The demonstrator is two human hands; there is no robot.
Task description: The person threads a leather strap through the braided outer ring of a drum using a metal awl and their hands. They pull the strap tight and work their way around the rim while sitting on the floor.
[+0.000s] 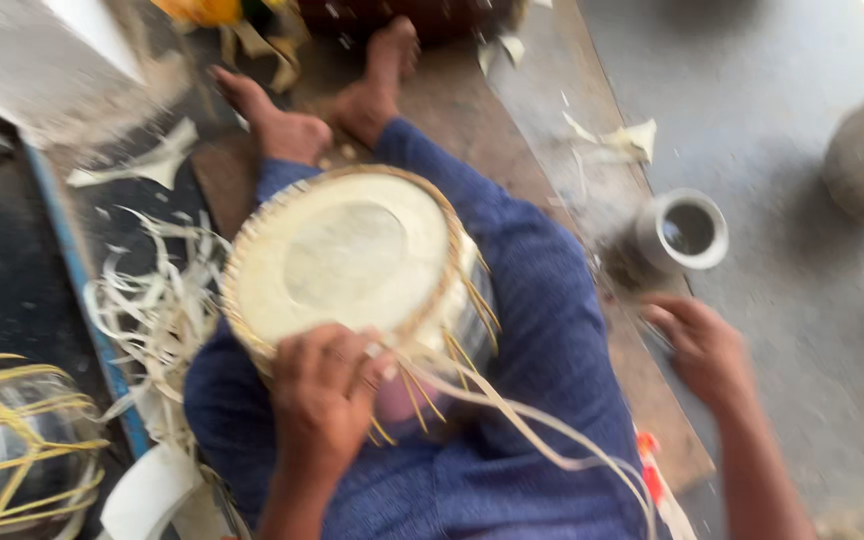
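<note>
Grey floor, shavings around. Left hand (324,398) grips drum (352,262) rim at 6 o'clock. Right hand (704,346) loose, holding nothing, metal pot (684,232) at its 12.

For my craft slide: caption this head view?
Left hand grips a laced drum on the lap; right hand reaches beside it.

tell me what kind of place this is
Probably a floor-level drum-making workshop. The left hand grips a drum laced with pale straps, a heap of cut strips lies beside it, and another strapped drum stands nearby.
</note>
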